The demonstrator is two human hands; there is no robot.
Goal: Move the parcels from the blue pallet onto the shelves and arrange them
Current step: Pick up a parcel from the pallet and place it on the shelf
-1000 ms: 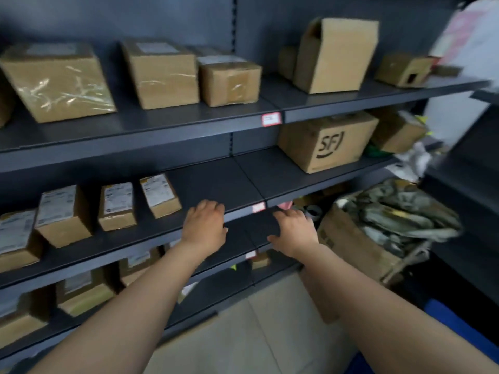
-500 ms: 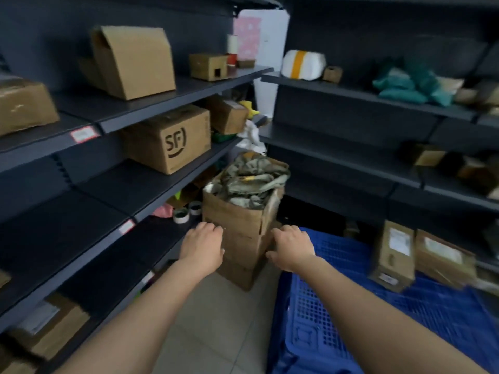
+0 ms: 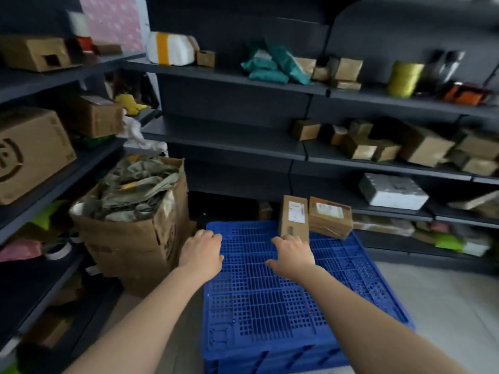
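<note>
- Your left hand [image 3: 201, 252] is bare throughout, and your left forearm [image 3: 140, 319] runs bare to the view's bottom edge.
- Your right hand [image 3: 293, 256] and right forearm [image 3: 364, 314] are likewise bare, narrowing at the wrist.

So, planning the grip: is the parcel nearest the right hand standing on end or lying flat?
Standing on end: the parcel rises tall and narrow from the pallet, just beyond the right hand.

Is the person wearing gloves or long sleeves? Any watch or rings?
No gloves: the bare left hand and bare right hand are uncovered. No sleeves show either: the left forearm and right forearm are bare down to the picture's edge. I see no watch, bracelet or ring, though the picture is slightly blurry.
</note>
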